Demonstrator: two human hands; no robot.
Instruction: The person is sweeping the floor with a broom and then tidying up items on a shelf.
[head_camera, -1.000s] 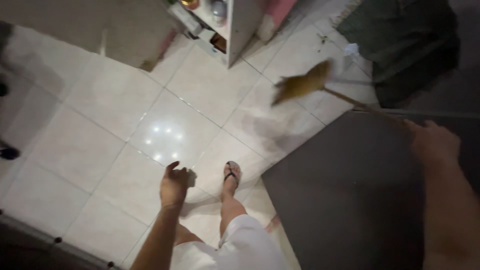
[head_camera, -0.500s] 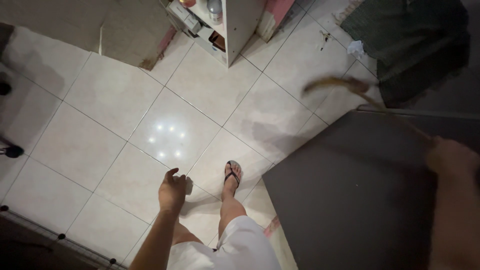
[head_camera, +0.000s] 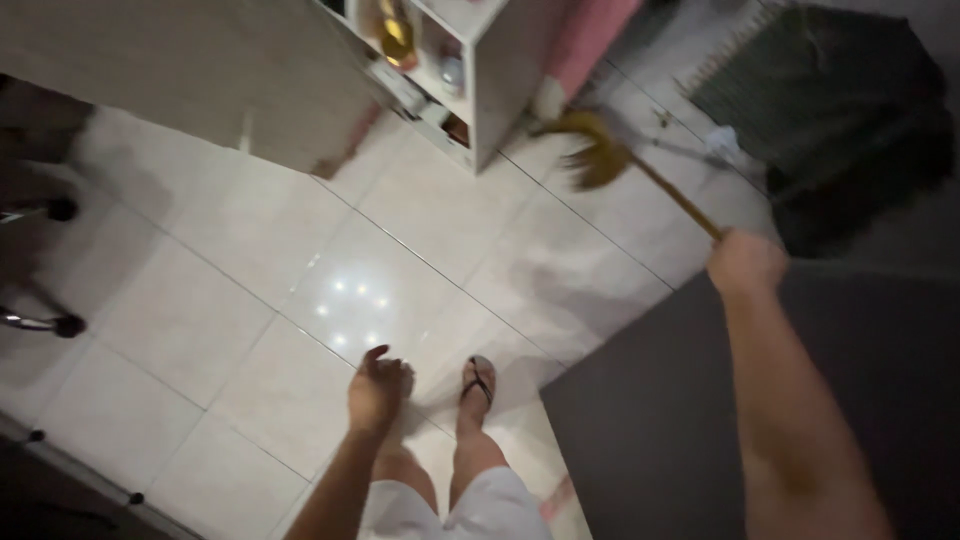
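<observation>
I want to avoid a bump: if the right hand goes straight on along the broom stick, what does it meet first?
Probably the white shelf unit: the right hand holds the broom, pointing up-left toward the unit's corner. Depth is unclear.

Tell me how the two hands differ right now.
The right hand is closed round the broom handle; the left hand holds nothing, fingers loosely curled. The right hand reaches far forward, past the edge of the dark table; the left hand hangs low by the leg, above the sandalled foot. Both are bare, over the pale tiled floor.
</observation>
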